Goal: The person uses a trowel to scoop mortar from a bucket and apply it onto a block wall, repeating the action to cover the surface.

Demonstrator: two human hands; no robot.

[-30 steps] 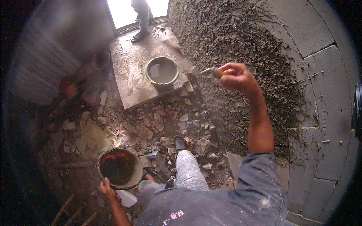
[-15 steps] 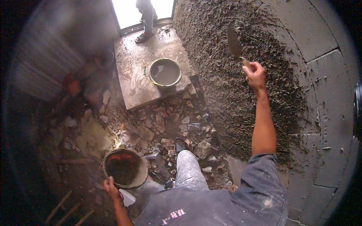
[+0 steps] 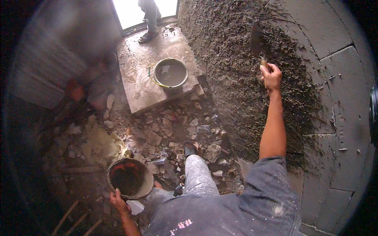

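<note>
My right hand (image 3: 271, 76) is closed round the wooden handle of a trowel (image 3: 256, 39). The dark blade points up and away, close against the block wall (image 3: 342, 129), over a broad area of rough, wet mortar (image 3: 232, 78). Whether the blade touches the mortar I cannot tell. At the lower left, my left hand (image 3: 119, 200) grips the near rim of a round bucket (image 3: 146, 183). Dark mortar lies in its bottom, and a reddish patch shows on its inner far wall.
A second bucket (image 3: 186, 80) with grey liquid and a yellow-rimmed handle stands on a board (image 3: 134, 92). Beyond it a person's legs (image 3: 151, 23) stand by a bright doorway. Broken rubble (image 3: 169, 129) covers the floor before me. Several wooden sticks (image 3: 73, 220) lie lower left.
My right hand and the trowel have shifted slightly right along the mortared wall, the blade now turned darker and more upright. The left hand still holds the bucket, almost in place.
</note>
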